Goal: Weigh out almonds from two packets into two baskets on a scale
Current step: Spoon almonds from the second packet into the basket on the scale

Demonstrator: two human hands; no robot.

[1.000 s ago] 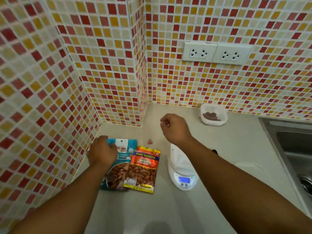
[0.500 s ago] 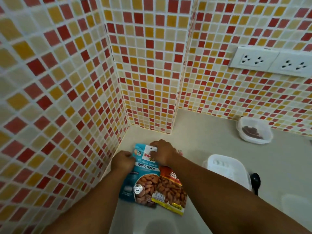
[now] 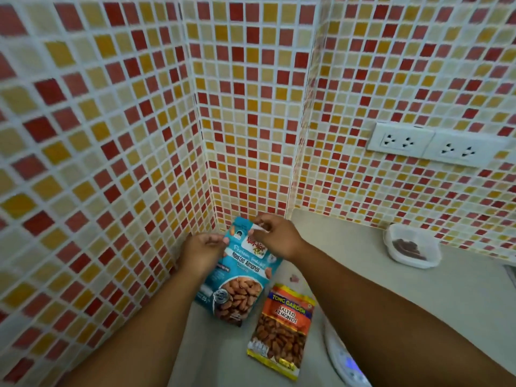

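A blue packet of roasted almonds (image 3: 240,277) is lifted off the counter near the tiled corner. My left hand (image 3: 202,248) pinches its top left edge and my right hand (image 3: 275,237) pinches its top right corner. An orange packet of salted almonds (image 3: 283,329) lies flat on the counter just right of it. The white scale (image 3: 344,361) shows only partly under my right forearm, its display lit blue. A white basket (image 3: 410,245) with dark contents sits at the far right by the wall. No other basket is in view.
Mosaic-tiled walls close in on the left and behind, forming a corner. Two white wall sockets (image 3: 430,145) sit on the right wall. A small pink clip (image 3: 294,278) lies on the beige counter (image 3: 363,261) between the packets and the wall.
Both hands lifted the blue packet off the counter, away from the orange packet, which now lies alone. The view swung left and up toward the tiled corner.
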